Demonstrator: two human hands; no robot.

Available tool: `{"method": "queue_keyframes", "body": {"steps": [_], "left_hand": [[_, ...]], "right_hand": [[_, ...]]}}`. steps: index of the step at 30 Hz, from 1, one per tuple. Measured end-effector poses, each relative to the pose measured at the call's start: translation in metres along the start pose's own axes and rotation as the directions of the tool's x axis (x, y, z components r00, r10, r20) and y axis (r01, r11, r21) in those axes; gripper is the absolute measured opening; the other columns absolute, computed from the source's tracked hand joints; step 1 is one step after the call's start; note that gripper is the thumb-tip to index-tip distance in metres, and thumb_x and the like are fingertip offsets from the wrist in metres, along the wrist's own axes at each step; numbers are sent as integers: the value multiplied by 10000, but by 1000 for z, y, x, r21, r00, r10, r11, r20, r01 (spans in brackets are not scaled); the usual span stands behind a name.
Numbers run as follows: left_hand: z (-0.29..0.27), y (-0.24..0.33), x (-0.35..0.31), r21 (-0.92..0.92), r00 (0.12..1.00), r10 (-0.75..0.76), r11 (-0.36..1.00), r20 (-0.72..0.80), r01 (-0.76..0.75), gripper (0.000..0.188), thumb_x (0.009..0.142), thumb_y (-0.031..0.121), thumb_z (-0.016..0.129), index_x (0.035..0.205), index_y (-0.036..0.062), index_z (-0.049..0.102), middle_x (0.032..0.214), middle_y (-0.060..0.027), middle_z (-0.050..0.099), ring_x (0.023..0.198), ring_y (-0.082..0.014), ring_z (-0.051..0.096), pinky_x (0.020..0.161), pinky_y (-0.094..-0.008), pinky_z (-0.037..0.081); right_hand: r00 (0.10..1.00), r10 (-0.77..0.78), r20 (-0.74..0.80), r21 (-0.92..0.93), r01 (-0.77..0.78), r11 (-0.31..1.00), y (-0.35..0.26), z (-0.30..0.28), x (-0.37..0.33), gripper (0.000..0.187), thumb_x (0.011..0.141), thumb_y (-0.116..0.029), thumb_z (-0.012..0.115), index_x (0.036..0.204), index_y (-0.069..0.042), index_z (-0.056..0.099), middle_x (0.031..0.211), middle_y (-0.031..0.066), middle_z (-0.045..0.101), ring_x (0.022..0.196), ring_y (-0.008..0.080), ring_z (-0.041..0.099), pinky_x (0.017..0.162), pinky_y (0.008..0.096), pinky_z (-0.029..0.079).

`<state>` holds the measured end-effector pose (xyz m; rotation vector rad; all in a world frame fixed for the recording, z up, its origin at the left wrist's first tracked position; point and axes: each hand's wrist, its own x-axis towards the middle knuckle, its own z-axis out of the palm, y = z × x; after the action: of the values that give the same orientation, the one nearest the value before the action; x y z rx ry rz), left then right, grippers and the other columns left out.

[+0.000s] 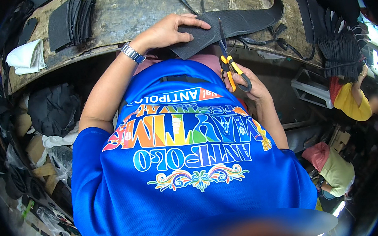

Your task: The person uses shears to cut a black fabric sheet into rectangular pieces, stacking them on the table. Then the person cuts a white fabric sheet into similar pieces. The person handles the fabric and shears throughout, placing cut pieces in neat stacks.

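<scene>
My left hand [185, 28], with a metal watch [133, 52] on its wrist, lies on a black sheet [216, 23] of fabric-like material. Its thumb and index finger are spread over the surface near one end, and faint pale lines show on the sheet. That end juts over the table's near edge toward my lap; the other end curves up at the far right. In my right hand [253, 83] is a pair of scissors [223, 43] with yellow and black handles. The blades point away from me and overlap the sheet; whether they touch it I cannot tell.
A worn wooden table [134, 10] spans the top. Stacked black pieces [72, 22] and a folded white cloth [26, 57] lie left. Black strips [276, 38] trail at right, near a bundle of black pieces [340, 55]. Two other people sit at right.
</scene>
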<state>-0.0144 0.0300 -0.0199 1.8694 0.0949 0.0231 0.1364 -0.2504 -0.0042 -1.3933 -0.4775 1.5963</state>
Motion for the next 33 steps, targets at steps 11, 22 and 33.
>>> {"method": "queue_keyframes", "body": {"steps": [11,22,33], "left_hand": [[0,3,1,-302,997,-29,952,67,48,564,797,-26,598,1341,124,603,1337,-81,606,1299,-193,487,1143,-320,298],[0,2,-1,-285,998,-9,958,58,25,588,776,-49,574,1339,118,605,1339,-82,604,1249,-180,534,1092,-293,366],[-1,10,-3,-211,997,9,977,75,7,589,745,-38,596,1311,121,628,1313,-87,619,1244,-187,538,1102,-303,362]], "right_hand": [[998,0,-70,-78,-5,997,-3,10,-6,370,894,-368,685,1047,-55,561,808,40,597,732,110,569,688,258,462],[989,18,-144,-2,-18,1000,-1,16,-7,259,899,-277,712,971,-68,576,682,-5,561,573,56,516,519,197,409],[989,-27,-148,29,32,999,-7,19,6,243,886,-247,735,935,-62,586,650,4,579,512,53,503,480,187,399]]}}
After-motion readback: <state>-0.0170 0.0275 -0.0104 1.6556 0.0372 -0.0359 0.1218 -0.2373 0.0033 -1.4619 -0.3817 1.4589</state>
